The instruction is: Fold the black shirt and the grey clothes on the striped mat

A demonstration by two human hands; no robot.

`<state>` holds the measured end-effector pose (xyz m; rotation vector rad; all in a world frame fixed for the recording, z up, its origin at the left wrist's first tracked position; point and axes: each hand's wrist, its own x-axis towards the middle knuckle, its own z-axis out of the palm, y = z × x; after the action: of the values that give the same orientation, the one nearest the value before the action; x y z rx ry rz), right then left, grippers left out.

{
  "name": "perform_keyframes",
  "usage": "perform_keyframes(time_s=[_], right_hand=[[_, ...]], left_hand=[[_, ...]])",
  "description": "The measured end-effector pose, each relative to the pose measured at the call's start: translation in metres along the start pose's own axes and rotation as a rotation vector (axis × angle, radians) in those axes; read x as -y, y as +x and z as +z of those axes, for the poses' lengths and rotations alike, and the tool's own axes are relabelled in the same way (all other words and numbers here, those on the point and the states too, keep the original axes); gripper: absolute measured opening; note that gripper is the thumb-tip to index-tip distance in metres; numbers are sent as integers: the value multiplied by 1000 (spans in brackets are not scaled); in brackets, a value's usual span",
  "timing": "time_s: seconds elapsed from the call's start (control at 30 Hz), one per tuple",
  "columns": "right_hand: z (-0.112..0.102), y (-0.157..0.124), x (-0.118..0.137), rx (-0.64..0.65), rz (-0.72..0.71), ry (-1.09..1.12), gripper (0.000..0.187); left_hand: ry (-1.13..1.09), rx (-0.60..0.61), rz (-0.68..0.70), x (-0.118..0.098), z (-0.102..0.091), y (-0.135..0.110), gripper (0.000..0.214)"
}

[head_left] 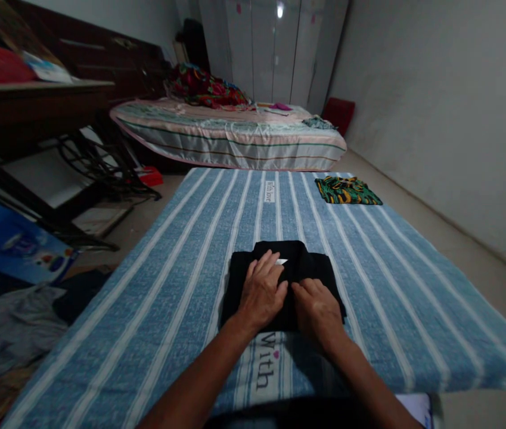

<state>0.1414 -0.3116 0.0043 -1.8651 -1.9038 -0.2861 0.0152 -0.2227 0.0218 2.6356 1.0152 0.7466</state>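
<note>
A black folded shirt (pixel 295 256) lies on the blue-and-white striped cloth in front of me, its collar toward the far side and a small white patch showing near the neck. My left hand (pixel 262 291) rests on the shirt's left half, fingers stretched out and pointing away from me. On the right half, my right hand (pixel 317 307) is closed, with its fingers curled down into the black fabric near the middle. The fingertips of that hand are partly hidden.
The striped cloth (pixel 167 280) covers a table. A folded green-and-yellow patterned garment (pixel 348 190) lies at its far right. Beyond stands a bed (pixel 235 140) with bright bedding. To the left are a sewing-machine table (pixel 38 113), a blue box (pixel 15 247) and heaped clothes (pixel 15 322).
</note>
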Motion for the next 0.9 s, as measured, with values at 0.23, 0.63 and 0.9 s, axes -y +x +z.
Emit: perform_keyframes(time_s=[0.23, 0.63, 0.9], right_hand=[[-3, -3, 0, -27, 45, 129, 22], [8, -7, 5, -145, 85, 147, 17], [8, -10, 6, -170, 60, 141, 19]], left_hand=[[15, -104, 98, 13, -13, -21, 34], [31, -96, -39, 33, -11, -38, 41], [-9, -267, -19, 62, -22, -43, 29]])
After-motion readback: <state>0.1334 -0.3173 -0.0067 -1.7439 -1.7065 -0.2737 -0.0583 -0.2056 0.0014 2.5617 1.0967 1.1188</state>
